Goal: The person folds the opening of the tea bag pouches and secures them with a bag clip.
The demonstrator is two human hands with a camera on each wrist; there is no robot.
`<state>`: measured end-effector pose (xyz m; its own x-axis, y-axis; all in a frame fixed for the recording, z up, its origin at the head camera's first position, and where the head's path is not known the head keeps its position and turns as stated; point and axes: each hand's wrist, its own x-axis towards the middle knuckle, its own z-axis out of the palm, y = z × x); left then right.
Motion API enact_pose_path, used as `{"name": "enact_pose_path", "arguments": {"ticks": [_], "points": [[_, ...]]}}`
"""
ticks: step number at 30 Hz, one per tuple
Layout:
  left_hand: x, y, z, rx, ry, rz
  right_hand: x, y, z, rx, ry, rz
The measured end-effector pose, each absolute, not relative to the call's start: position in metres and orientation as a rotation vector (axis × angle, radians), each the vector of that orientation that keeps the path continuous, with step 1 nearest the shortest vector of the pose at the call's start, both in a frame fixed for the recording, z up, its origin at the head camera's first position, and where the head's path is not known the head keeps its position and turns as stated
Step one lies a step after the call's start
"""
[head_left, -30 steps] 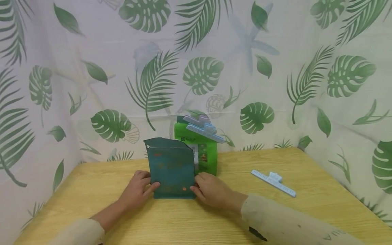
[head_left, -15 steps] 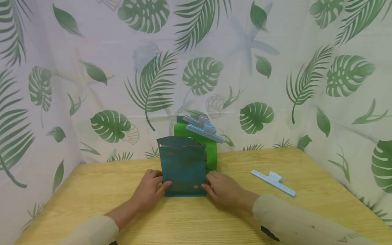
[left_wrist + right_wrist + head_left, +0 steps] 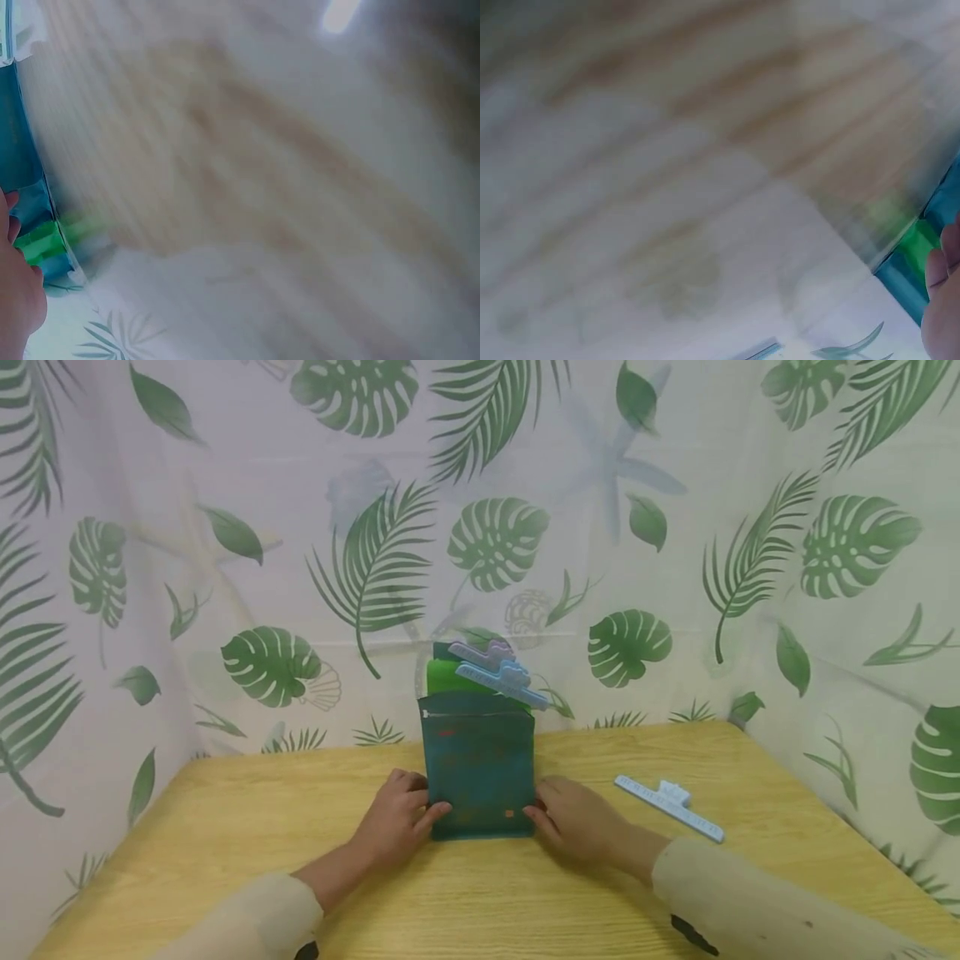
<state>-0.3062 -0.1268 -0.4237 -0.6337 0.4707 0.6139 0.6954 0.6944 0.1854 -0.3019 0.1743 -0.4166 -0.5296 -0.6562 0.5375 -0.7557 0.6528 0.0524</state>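
Observation:
A dark teal pouch bag stands upright on the table, with a pale seal line near its top edge. My left hand holds its lower left side, thumb on the front face. On the lower right side my right hand grips it the same way. Directly behind stands a bright green bag, mostly hidden by the teal one. A blue sealing clip sits aslant across the green bag's top. In the wrist views, only part of my left hand and right hand shows at the edge.
Behind the green bag, a purple clip and a dark bag top peek out. A light blue clip lies on the wooden table at right. A leaf-patterned cloth hangs around the table's back and sides.
Both hands have carried the teal pouch bag to the right and slightly back. It now stands in front of the green bag and covers most of it. The clips have not moved.

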Motion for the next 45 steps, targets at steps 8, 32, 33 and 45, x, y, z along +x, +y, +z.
{"name": "enact_pose_path", "arguments": {"ticks": [8, 32, 33, 45], "points": [[-0.309, -0.117, -0.424, -0.912, -2.33, -0.567, -0.304, 0.185, -0.415, 1.115, -2.271, 0.25], [-0.312, -0.12, -0.311, -0.74, -2.284, -0.479, -0.326, 0.177, -0.343, 0.885, -2.196, 0.331], [-0.313, -0.117, -0.304, -0.749, -2.282, -0.453, -0.327, 0.177, -0.339, 0.899, -2.18, 0.319], [-0.319, -0.073, -0.249, -1.005, -2.519, -0.143, -0.333, 0.173, -0.328, 1.004, -2.004, 0.075]]}}
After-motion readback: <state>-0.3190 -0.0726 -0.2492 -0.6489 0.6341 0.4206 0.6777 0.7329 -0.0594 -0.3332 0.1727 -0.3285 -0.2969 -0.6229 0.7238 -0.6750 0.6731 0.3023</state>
